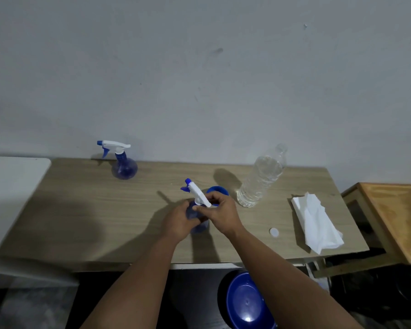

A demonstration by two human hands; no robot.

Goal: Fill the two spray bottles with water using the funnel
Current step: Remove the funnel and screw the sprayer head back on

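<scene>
Two hands meet on the near blue round-bodied plastic spray bottle at counter centre. Left hand is wrapped round its body to steady it; right hand pinches the white-and-blue trigger head, tilted, likely being unscrewed or screwed on. Second blue spray bottle stands capped far left. Clear uncapped plastic water bottle stands right, its white cap near crumpled white tissue. Blue funnel mostly hidden behind hands. Fill level unreadable.
</scene>
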